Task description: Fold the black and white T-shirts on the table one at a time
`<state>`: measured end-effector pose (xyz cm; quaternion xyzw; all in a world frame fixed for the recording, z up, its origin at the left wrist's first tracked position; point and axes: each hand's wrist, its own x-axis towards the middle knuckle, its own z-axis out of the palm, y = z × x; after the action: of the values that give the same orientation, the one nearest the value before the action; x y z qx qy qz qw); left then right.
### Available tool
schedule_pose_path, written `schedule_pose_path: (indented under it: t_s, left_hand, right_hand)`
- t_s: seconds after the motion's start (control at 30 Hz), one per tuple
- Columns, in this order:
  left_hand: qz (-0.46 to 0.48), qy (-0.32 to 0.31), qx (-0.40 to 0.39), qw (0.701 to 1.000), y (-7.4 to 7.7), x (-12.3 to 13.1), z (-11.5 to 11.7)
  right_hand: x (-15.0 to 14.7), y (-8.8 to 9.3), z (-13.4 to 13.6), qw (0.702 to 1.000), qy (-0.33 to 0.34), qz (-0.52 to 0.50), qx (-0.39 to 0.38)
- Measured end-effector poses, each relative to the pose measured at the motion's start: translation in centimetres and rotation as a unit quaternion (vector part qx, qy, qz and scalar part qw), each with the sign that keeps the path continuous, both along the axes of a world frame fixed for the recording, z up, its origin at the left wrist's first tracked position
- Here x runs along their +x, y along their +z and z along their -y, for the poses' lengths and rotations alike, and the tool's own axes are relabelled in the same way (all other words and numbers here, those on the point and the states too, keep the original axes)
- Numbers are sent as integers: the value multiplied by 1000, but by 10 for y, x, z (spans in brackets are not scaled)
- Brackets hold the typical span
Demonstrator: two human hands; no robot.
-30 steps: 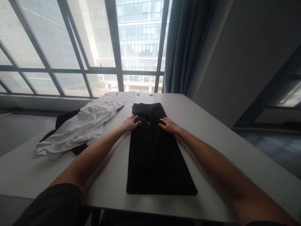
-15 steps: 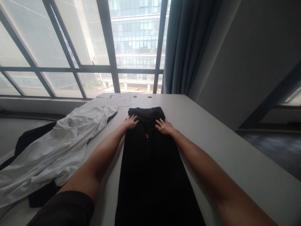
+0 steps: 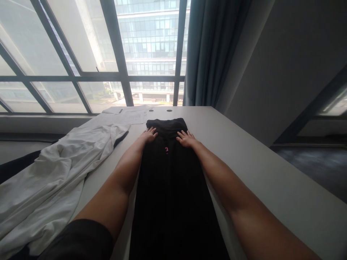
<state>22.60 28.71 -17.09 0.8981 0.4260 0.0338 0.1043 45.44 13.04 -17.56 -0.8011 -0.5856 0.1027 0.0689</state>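
Observation:
A long black garment point(image 3: 173, 187) lies flat and folded lengthwise down the middle of a white table point(image 3: 271, 173). It carries a small pink mark point(image 3: 166, 150) near its far end. My left hand point(image 3: 148, 135) rests flat on the garment's far left part, fingers spread. My right hand point(image 3: 185, 138) lies flat on its far right part, fingers spread too. Neither hand grips the cloth.
A crumpled white garment point(image 3: 62, 169) lies on the table's left side, over a dark cloth point(image 3: 16, 168). Sheets of paper point(image 3: 130, 115) sit at the far edge near two cable holes. Windows and a blue-grey curtain point(image 3: 211, 50) stand behind; a wall runs on the right.
Both hands have slid along the black garment toward its far end. The view has moved forward, so the garment's near edge is out of sight.

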Motion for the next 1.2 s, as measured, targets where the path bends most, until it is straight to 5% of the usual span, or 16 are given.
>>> schedule_pose_path:
  t_s: [0.13, 0.3, 0.47, 0.8, 1.03, 1.2]
  left_hand:
    - [30, 10, 14, 999, -2, 1, -4]
    - [113, 35, 40, 992, 0, -25, 22]
    - [95, -9, 6, 995, 5, -69, 81]
    - [21, -108, 18, 994, 9, -138, 227]
    - [37, -142, 16, 989, 6, -167, 281]
    - [153, -224, 14, 962, 2, -184, 303]
  right_hand:
    - [1, 1, -4, 1000, -4, -3, 18]
    - [-4, 1, 25, 983, 6, 1, 184]
    - [-9, -1, 71, 983, 17, -61, 171]
    - [-57, -11, 181, 982, 94, -29, 162]
    - [-83, -8, 236, 976, 92, -31, 197]
    - [-95, -8, 259, 961, 108, -50, 249]
